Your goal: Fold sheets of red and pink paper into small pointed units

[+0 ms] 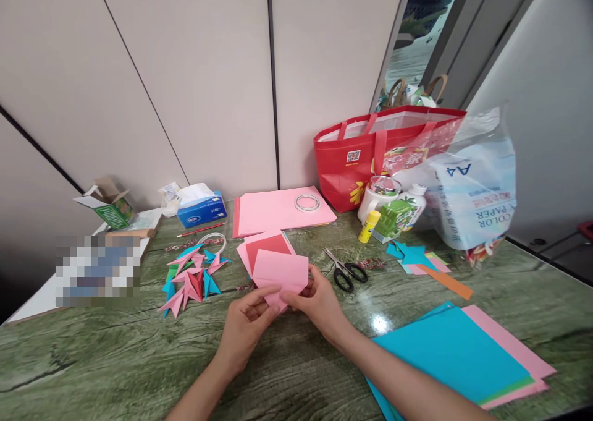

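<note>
Head camera: both hands together near mid-table, on one pink sheet (280, 269). Left hand (244, 329) pinches its lower part between thumb and fingers; right hand (321, 300) grasps its lower right side, thumb on the near face. Sheet narrows downward toward the thumbs; its upper part overlaps, in view, a stack of small paper squares (266, 248). Cannot tell whether the two touch.

Left of the hands, on the green table (115, 356): a cluster of folded paper pieces (188, 282), pink, blue, green and red. Just right of the right hand: scissors (341, 266), black handles toward the person, blades pointing away. Beyond, a yellow glue stick (369, 226) stands upright beside a green box (393, 221). Near right: large blue sheets (451, 347) over pink and green ones, partly behind the right forearm.
</note>
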Demonstrator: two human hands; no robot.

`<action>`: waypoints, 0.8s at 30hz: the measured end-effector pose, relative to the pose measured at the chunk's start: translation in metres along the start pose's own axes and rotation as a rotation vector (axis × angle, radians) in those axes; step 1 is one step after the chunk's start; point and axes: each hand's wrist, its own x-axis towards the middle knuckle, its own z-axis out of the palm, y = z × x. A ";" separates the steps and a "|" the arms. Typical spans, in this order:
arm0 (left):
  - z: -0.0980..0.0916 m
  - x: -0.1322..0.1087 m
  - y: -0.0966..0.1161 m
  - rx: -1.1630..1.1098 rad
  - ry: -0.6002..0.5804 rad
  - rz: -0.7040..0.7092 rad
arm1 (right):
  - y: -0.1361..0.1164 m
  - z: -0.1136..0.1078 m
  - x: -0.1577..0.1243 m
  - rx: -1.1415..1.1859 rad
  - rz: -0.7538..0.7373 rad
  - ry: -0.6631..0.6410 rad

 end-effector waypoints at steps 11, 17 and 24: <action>0.000 0.000 -0.005 0.042 0.000 0.024 | 0.001 0.000 -0.001 -0.003 -0.004 -0.043; -0.001 0.001 -0.007 0.071 -0.013 0.025 | -0.002 -0.001 -0.001 0.006 -0.006 -0.047; 0.000 0.001 -0.006 0.069 0.011 0.019 | -0.003 0.002 -0.002 0.003 -0.002 -0.030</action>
